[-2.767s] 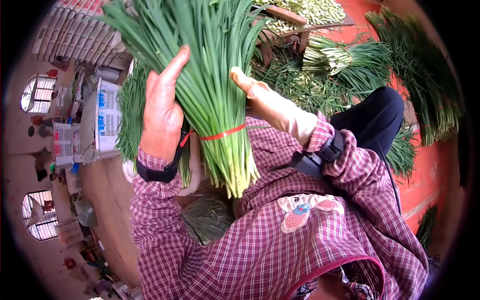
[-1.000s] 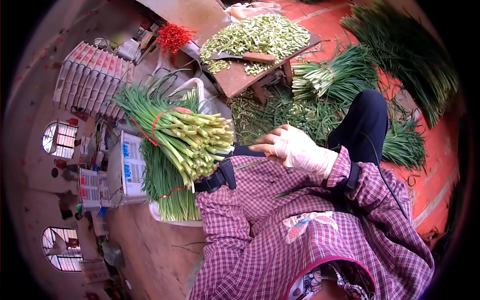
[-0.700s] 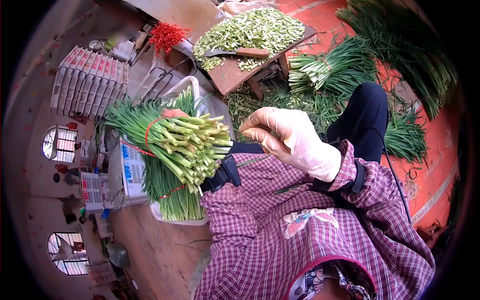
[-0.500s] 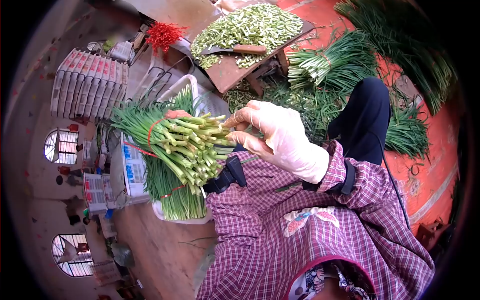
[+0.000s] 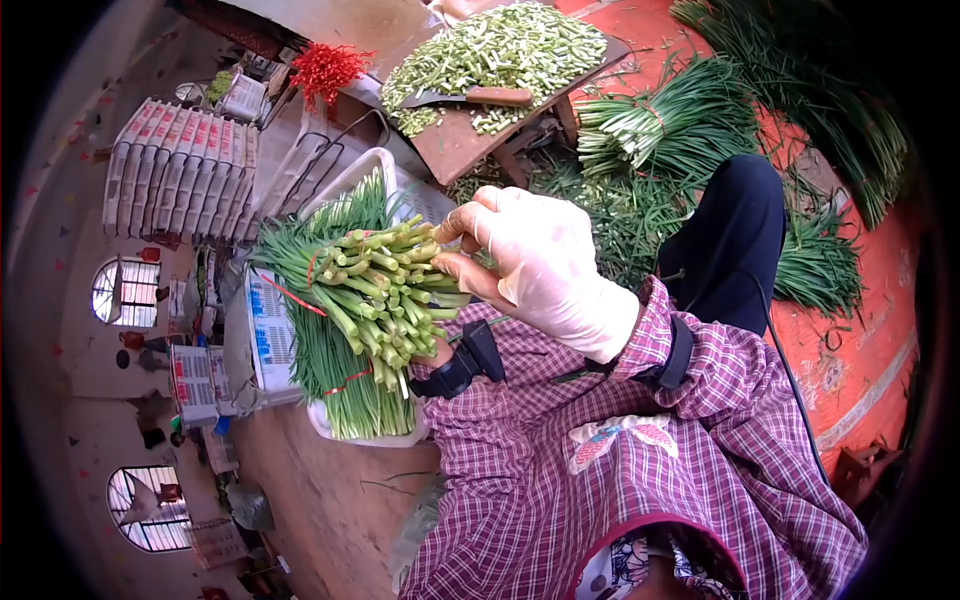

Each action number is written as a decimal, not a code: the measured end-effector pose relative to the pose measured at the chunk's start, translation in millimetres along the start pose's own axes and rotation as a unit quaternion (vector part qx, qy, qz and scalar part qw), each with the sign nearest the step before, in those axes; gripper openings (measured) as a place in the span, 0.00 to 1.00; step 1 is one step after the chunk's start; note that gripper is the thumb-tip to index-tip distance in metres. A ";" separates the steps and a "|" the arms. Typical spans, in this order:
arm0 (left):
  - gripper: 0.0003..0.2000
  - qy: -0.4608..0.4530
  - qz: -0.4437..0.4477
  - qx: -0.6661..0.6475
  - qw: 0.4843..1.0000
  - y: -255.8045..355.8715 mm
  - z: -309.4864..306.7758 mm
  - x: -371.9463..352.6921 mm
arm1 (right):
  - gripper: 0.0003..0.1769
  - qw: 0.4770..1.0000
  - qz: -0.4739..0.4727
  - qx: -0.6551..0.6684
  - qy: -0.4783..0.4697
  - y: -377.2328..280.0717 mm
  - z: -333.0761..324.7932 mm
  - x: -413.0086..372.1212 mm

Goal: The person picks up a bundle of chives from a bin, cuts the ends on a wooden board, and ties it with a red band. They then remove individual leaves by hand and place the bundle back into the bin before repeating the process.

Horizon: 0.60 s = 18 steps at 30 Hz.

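Note:
A thick bundle of green stalks point(image 5: 385, 295) tied with red bands is held up left of centre, cut ends facing right. My left hand point(image 5: 437, 352) is mostly hidden behind it; only skin near the wrist shows, above a black strap. My right hand point(image 5: 555, 265), in a thin pale glove, has its thumb and index finger pinched at the upper cut ends; what lies between them is too small to tell. Beneath the bundle, another banded bunch point(image 5: 365, 405) lies in a white basket point(image 5: 415, 432).
Behind, a wooden board point(image 5: 450, 150) bears a knife point(image 5: 500, 96) and chopped stems point(image 5: 510, 45). Red bands point(image 5: 328, 72) hang to its left. Green bunches point(image 5: 690, 115) lie on the orange floor sheet point(image 5: 880, 350) at right. Stacked white crates point(image 5: 180, 170) stand at left.
The held bundle has turned slightly, its leafy end shifting right. My right hand has moved a little left and up, staying at the cut ends.

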<state>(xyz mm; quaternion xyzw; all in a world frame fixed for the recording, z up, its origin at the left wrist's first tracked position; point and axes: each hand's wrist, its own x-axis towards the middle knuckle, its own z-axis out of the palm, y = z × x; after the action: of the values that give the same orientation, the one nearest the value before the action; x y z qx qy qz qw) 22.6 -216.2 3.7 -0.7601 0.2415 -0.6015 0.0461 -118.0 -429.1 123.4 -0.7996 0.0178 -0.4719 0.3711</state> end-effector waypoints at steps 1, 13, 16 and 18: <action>0.21 -0.001 -0.003 -0.002 1.000 -0.8 -1.2 -3.1 | 0.12 1.000 0.000 0.000 0.000 0.0 1.0 0.2; 0.21 -0.002 0.017 0.032 0.999 -12.6 -7.7 -12.3 | 0.07 0.995 -0.032 -0.056 0.077 25.3 -23.4 11.7; 0.21 -0.007 0.013 0.037 0.999 -8.4 -7.5 -13.4 | 0.09 0.999 -0.035 -0.030 0.015 8.2 -25.3 5.2; 0.21 -0.006 0.010 0.046 0.999 -6.9 -7.4 -12.3 | 0.08 1.000 -0.014 -0.016 -0.002 4.6 -21.8 1.0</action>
<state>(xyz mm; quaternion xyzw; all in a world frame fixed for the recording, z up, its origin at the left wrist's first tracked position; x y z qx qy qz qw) 15.9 -203.3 -2.8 -0.7582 0.2206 -0.6071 0.0886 -132.7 -445.4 127.4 -0.8065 0.0136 -0.4749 0.3519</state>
